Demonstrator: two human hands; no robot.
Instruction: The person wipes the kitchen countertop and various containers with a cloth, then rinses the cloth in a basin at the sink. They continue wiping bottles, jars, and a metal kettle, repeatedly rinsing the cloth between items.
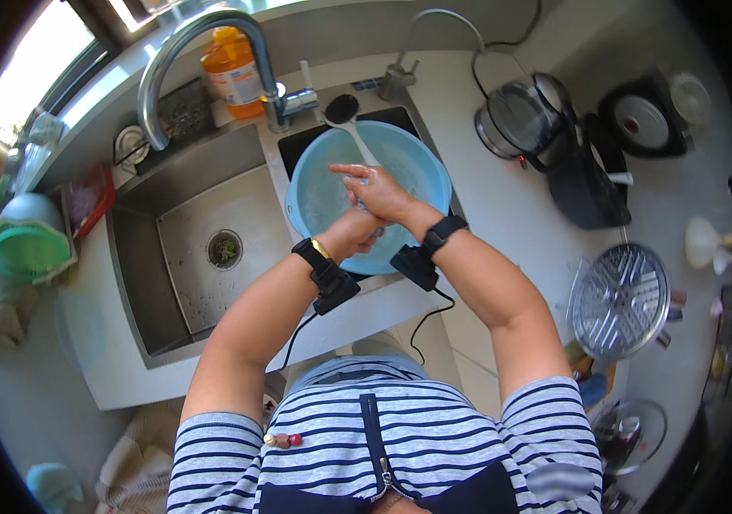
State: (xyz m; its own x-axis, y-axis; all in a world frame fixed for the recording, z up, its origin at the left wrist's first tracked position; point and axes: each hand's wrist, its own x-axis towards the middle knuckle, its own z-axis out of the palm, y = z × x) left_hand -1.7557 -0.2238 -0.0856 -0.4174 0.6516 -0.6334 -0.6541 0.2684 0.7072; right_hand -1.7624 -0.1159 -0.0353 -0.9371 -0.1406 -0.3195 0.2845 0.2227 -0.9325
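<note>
My left hand (348,232) and my right hand (386,193) are pressed together over a light-blue plastic basin (295,186) of cloudy water. Wet, with whitish suds on the fingers, the right hand lies above the left, its index finger stretched leftward. The left hand's fingers are curled and partly hidden. A large spoon with a black head (341,109) and a pale handle (361,142) slants across the basin's far rim. Its handle runs behind my right hand, so whether either hand grips it is not visible. Both wrists carry black strapped devices with cables.
Left of the basin is a steel sink (212,199) with green scraps in its drain (225,249). A chrome faucet (202,22) arches above it, beside an orange pump bottle (234,77). An electric kettle (514,115) and a perforated metal disc (623,299) are to the right.
</note>
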